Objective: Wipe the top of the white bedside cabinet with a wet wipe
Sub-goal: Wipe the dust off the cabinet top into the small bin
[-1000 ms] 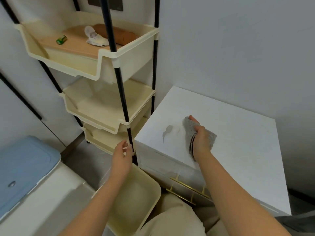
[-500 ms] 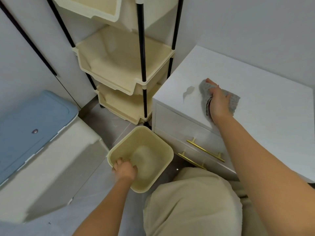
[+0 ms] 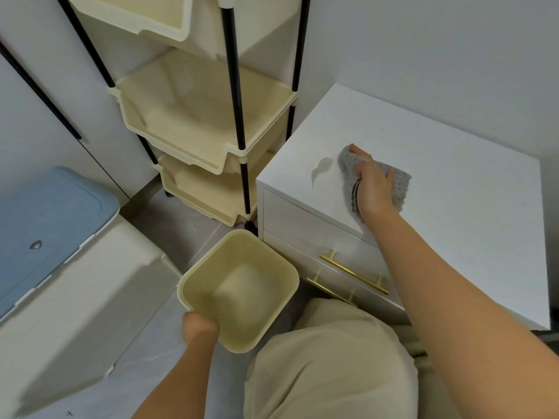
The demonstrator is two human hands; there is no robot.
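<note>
The white bedside cabinet (image 3: pixel 438 182) stands at the right, with two drawers and gold handles on its front. A grey smear (image 3: pixel 320 170) marks its top near the front left corner. My right hand (image 3: pixel 373 189) presses a folded grey wet wipe (image 3: pixel 348 167) flat on the top, just right of the smear. My left hand (image 3: pixel 199 326) grips the near rim of a cream square bin (image 3: pixel 193 279) on the floor in front of the cabinet.
A cream shelf rack (image 3: pixel 199 116) with black poles stands left of the cabinet, against the wall. A white box with a blue lid (image 3: pixel 45 225) sits at the left. My knee in beige trousers (image 3: pixel 329 367) is below the cabinet drawers.
My left hand dropped from near the rack pole to the bin's rim and holds it. The view tilted down. My right hand stays on the wipe beside the smear.
</note>
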